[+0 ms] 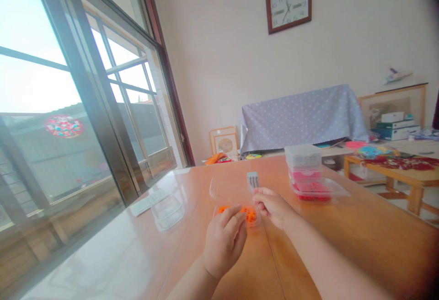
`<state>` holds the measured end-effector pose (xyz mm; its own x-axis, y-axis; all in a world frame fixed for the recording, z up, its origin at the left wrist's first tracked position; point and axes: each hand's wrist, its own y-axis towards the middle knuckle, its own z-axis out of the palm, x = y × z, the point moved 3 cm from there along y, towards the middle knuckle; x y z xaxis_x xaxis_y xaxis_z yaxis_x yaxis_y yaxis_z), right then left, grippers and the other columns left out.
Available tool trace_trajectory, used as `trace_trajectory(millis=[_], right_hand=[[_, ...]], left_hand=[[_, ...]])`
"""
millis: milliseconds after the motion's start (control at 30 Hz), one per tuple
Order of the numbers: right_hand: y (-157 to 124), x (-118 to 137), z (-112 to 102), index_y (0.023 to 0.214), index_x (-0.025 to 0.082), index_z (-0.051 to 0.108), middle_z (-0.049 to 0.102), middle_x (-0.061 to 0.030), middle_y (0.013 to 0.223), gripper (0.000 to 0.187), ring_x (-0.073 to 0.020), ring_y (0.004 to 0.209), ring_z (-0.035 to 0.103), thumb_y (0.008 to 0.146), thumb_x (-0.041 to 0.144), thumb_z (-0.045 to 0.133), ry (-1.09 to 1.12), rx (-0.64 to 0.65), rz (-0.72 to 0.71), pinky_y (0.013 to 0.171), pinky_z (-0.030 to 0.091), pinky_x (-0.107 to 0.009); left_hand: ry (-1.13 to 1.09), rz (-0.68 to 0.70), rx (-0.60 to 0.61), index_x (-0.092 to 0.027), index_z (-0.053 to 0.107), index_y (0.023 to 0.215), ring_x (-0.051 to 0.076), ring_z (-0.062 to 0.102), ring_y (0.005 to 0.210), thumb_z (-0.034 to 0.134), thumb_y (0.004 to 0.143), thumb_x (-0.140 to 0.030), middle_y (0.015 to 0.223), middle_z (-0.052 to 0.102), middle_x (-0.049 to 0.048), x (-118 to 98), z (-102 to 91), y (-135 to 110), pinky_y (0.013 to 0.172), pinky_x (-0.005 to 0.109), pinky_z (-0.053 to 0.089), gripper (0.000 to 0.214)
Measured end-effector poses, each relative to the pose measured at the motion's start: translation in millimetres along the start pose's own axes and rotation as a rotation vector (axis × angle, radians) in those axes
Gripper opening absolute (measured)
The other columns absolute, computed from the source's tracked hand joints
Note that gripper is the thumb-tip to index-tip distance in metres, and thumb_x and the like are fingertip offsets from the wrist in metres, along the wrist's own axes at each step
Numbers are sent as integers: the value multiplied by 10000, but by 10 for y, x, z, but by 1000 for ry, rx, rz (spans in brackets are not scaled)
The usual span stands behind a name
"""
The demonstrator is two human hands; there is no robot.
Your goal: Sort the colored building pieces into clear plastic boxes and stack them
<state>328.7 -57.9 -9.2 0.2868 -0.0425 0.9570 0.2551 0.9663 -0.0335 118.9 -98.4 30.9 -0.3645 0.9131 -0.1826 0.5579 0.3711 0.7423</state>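
A clear plastic box [236, 213] with small orange pieces [248, 214] in it lies on the wooden table [360, 236], its clear lid [228, 190] tipped open behind it. My left hand [224, 240] hangs over the box's near side with its fingers curled down onto the orange pieces. My right hand [272, 206] is closed at the box's right edge, pinching a small grey block [253, 180] that stands upright above the fingers.
An empty clear tub [168, 211] and a flat white card [146, 203] lie to the left by the window. To the right stands a stack of clear boxes [303, 163] above an open box of red pieces [313, 192]. Behind are a covered cabinet [302, 117] and a cluttered low table [401, 167].
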Motion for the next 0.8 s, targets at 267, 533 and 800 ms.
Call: trace_trajectory(millis=[267,533,800], right_hand=[[26,-70,-26,931,179,588,505,70,572,297,-61,446,386,635,202,592,-209,-12,7,407,221,-175],[29,-88,-27,985,188,621,651,9,673,290,-126,564,558,710,281,637,-503,-101,-108,503,359,-219],[124,-171,-104,1014,186,650,709,-16,790,295,-163,709,631,746,310,654,-827,-143,-214,611,392,-236]], left_hand=[[-89,-621,-354,-185,644,1092,191,639,865,515,936,-416,979,688,68,938,-280,-105,746,302,499,307],[-267,-871,-229,-144,673,1018,225,667,816,543,858,-535,902,723,82,1319,16,-310,755,339,491,442],[-333,-960,-144,-135,691,922,190,627,703,568,827,-552,757,680,54,1248,101,-181,645,279,436,445]])
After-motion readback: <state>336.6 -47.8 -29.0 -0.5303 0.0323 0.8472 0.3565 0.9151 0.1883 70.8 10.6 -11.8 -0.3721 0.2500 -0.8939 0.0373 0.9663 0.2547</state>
